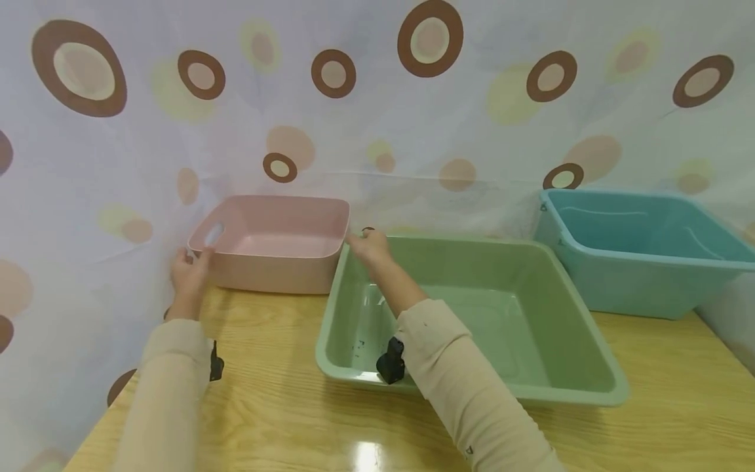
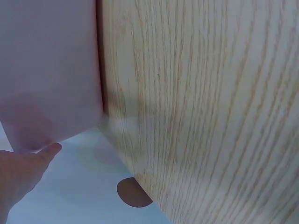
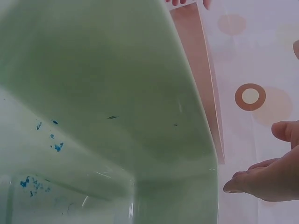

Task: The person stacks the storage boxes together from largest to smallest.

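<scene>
A pink bin [image 1: 268,272] with a cut-out handle stands at the back left, against the curtain. My left hand [image 1: 191,272] is at its front left corner, thumb near the rim. In the left wrist view, an extended digit of the left hand [image 2: 23,172] lies along the pink side wall [image 2: 51,70]. My right hand [image 1: 371,249] is at the bin's right end, above the back left corner of a green tub [image 1: 472,391]. In the right wrist view, the right hand [image 3: 271,175] shows thumb and fingers apart, with nothing between them, beside the green rim.
A blue bin [image 1: 631,282] stands at the back right, beside the green tub. The wooden table [image 1: 265,393] lies under all three. A curtain with circles [image 1: 377,118] hangs close behind and along the left. Blue specks [image 3: 57,147] mark the green tub's inside.
</scene>
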The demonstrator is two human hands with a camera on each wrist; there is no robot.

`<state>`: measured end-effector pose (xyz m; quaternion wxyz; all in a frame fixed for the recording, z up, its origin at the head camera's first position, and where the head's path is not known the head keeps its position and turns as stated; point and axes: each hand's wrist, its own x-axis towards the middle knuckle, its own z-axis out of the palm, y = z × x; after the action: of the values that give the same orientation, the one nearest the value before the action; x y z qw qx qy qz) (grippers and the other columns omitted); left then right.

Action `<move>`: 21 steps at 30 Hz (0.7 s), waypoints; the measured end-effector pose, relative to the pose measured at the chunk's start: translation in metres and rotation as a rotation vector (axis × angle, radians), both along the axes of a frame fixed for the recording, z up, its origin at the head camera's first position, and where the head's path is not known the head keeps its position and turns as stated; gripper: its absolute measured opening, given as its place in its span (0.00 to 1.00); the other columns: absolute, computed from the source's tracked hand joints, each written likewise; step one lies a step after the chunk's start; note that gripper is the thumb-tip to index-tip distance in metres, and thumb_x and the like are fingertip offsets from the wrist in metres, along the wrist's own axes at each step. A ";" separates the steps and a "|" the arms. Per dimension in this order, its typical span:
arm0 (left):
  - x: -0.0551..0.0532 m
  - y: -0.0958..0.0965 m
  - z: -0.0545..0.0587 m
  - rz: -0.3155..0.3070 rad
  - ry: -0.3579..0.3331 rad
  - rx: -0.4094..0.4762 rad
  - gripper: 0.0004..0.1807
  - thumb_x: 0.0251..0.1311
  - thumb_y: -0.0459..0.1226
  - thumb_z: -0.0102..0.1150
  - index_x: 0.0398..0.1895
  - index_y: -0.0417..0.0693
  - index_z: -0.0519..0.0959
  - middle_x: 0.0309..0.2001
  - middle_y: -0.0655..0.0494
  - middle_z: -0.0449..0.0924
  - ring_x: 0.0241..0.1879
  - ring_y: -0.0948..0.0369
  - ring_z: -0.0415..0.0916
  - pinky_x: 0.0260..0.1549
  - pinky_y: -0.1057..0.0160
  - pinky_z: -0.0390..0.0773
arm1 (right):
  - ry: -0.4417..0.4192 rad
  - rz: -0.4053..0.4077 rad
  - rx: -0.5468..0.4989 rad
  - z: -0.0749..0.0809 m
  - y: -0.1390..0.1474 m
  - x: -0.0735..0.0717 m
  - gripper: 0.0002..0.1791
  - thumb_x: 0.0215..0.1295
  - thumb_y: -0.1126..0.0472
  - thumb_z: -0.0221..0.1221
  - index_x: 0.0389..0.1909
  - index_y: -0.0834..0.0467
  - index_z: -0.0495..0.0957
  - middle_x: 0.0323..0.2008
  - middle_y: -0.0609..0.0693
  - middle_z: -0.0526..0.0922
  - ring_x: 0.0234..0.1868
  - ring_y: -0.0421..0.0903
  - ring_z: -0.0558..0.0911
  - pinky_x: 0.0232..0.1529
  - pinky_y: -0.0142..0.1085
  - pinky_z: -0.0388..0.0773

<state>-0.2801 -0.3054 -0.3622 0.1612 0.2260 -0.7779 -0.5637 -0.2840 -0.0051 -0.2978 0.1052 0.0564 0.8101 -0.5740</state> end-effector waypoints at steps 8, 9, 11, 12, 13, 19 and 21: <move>-0.006 0.002 -0.003 -0.013 0.039 -0.098 0.29 0.58 0.41 0.48 0.60 0.31 0.64 0.66 0.36 0.61 0.67 0.47 0.57 0.68 0.56 0.57 | 0.010 0.027 0.028 -0.003 -0.004 0.000 0.32 0.65 0.55 0.51 0.67 0.66 0.59 0.69 0.58 0.58 0.69 0.55 0.59 0.68 0.44 0.60; -0.006 0.002 -0.003 -0.016 0.030 -0.099 0.30 0.58 0.41 0.48 0.61 0.32 0.63 0.66 0.36 0.60 0.67 0.47 0.57 0.68 0.56 0.57 | 0.009 0.030 0.031 -0.003 -0.005 0.000 0.32 0.65 0.55 0.51 0.67 0.66 0.59 0.69 0.58 0.58 0.69 0.55 0.59 0.68 0.44 0.60; -0.007 0.001 -0.004 -0.011 0.031 -0.102 0.29 0.58 0.40 0.48 0.60 0.30 0.63 0.65 0.35 0.62 0.65 0.47 0.59 0.67 0.56 0.58 | 0.003 0.035 0.034 -0.004 -0.006 0.000 0.32 0.65 0.55 0.51 0.66 0.66 0.59 0.69 0.58 0.58 0.69 0.56 0.59 0.68 0.45 0.61; -0.007 0.001 -0.005 -0.007 0.031 -0.099 0.29 0.58 0.40 0.48 0.61 0.30 0.63 0.64 0.35 0.63 0.64 0.47 0.60 0.66 0.56 0.59 | 0.003 0.039 0.036 -0.004 -0.007 0.000 0.32 0.65 0.55 0.51 0.66 0.66 0.60 0.69 0.58 0.59 0.69 0.56 0.59 0.67 0.45 0.61; -0.006 0.001 -0.005 -0.003 0.031 -0.089 0.30 0.58 0.40 0.48 0.61 0.30 0.62 0.64 0.35 0.62 0.64 0.47 0.60 0.66 0.56 0.59 | 0.004 0.044 0.037 -0.005 -0.007 0.000 0.32 0.65 0.54 0.51 0.66 0.67 0.60 0.69 0.58 0.59 0.69 0.56 0.60 0.67 0.45 0.61; -0.008 0.005 -0.004 0.004 0.030 -0.041 0.32 0.57 0.36 0.48 0.66 0.32 0.58 0.67 0.37 0.59 0.68 0.48 0.55 0.68 0.57 0.55 | 0.013 0.030 0.038 -0.004 -0.006 0.001 0.31 0.65 0.54 0.51 0.65 0.66 0.61 0.68 0.58 0.60 0.68 0.55 0.61 0.66 0.46 0.63; -0.009 0.007 -0.001 0.006 0.016 -0.038 0.32 0.57 0.37 0.47 0.66 0.33 0.59 0.67 0.39 0.60 0.66 0.49 0.57 0.68 0.57 0.57 | 0.008 0.023 0.029 -0.003 -0.007 0.003 0.31 0.65 0.55 0.51 0.66 0.66 0.60 0.69 0.58 0.59 0.69 0.55 0.60 0.67 0.46 0.61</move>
<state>-0.2888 -0.2988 -0.3634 0.1735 0.2205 -0.7866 -0.5501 -0.2811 -0.0117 -0.3006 0.1076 0.0464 0.8193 -0.5613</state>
